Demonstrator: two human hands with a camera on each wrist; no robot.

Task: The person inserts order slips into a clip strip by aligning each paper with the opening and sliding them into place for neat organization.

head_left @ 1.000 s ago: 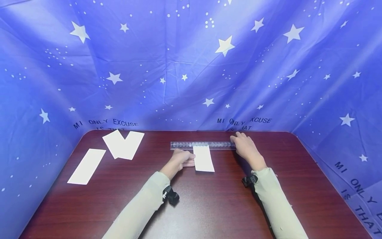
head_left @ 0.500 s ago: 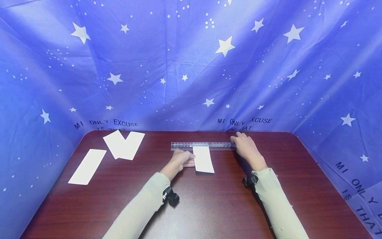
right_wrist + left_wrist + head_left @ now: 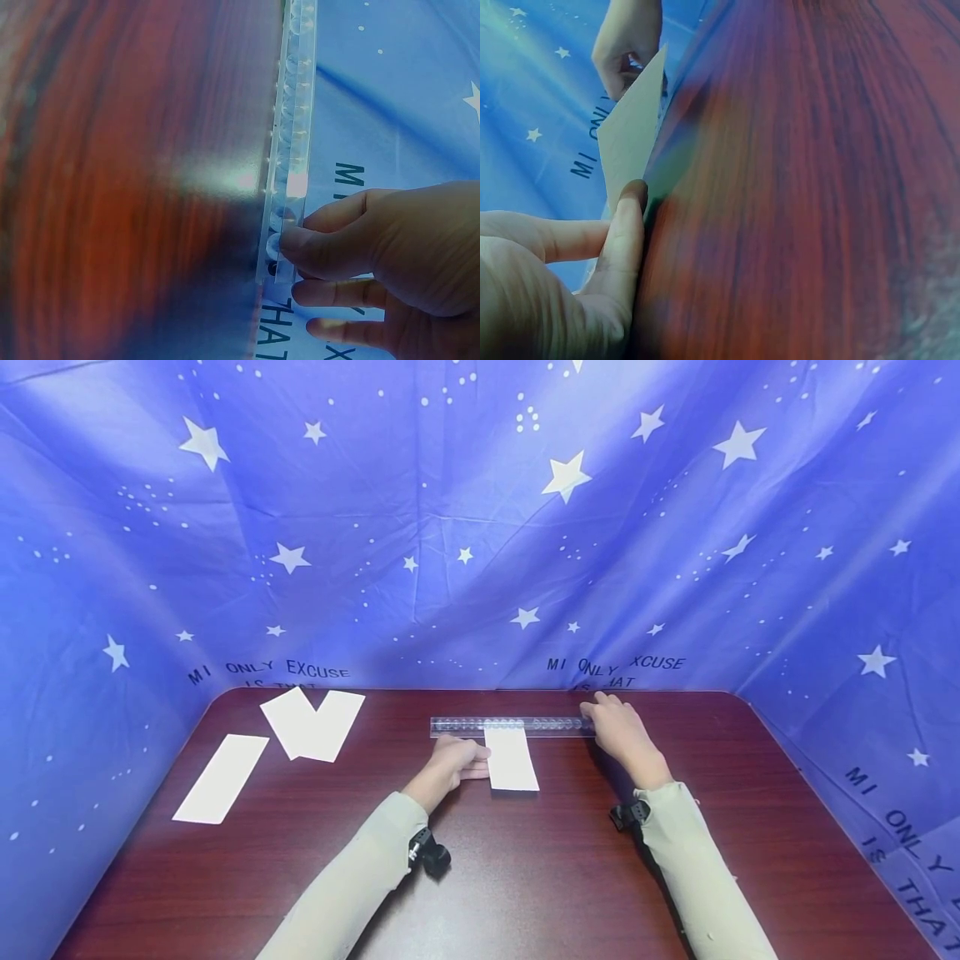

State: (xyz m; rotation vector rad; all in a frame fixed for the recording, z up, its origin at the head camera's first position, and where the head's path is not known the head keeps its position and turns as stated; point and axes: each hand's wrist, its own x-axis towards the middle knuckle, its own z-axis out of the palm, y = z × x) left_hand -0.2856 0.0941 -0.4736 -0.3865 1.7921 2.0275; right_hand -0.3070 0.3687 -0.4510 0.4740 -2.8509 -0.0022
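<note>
A clear plastic strip [image 3: 552, 723] with a row of round shapes along it lies crosswise near the table's far edge. My right hand [image 3: 621, 731] pinches its right end between thumb and fingers, as the right wrist view shows on the strip [image 3: 289, 150]. A white rectangular card [image 3: 512, 760] meets the strip near its middle; whether its far end goes into or under the strip is unclear. My left hand [image 3: 453, 757] pinches the card's left edge. In the left wrist view the card [image 3: 634, 131] tilts up off the wood, thumb and finger at its near corner.
Two overlapping white cards [image 3: 330, 727] lie at the far left of the dark red wooden table [image 3: 525, 885]. A single white card [image 3: 221, 778] lies nearer the left edge. A blue star-print cloth [image 3: 480, 585] hangs behind and on both sides.
The card's near edge dips slightly, then lifts, with a dark shadow now showing beneath it. Both hands and the plastic strip stay almost in place.
</note>
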